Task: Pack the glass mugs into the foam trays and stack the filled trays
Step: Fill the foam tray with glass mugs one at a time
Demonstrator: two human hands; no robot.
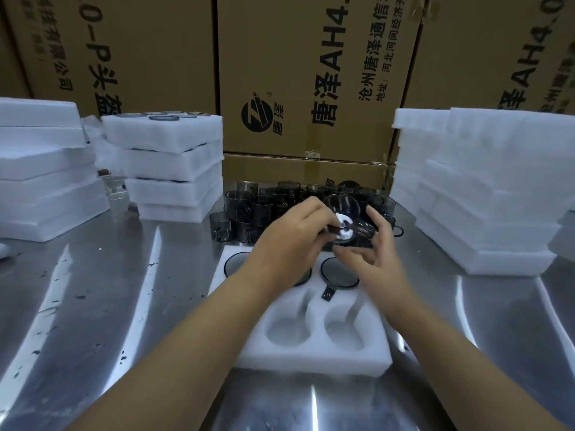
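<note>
Far to the left of the grip stands a pile of plain foam slabs [40,169]. Nearer, left of and beyond the grip, a filled stack [174,163] of at least 4 trays shows mug rims at its top; that share of the work is done.

The left hand [292,241] pinches the held mug [342,213] with curled fingers. The mug is raised clear and tilted, mouth toward the camera. Directly behind the grip, loose mugs [245,209] crowd the steel table [109,306], a sizeable batch yet to pack.

Directly below the grip lies the foam tray [314,359]. 2 far pockets show dark rims, 2 near pockets are bare, and the forearm hides the rest.

The right hand [373,247] has spread fingers laid against the mug's side and underside, steadying rather than clamping. Far right of the grip, empty trays [485,197] stand piled.

Judgement: this tray is roughly half filled, and stacking it follows.
</note>
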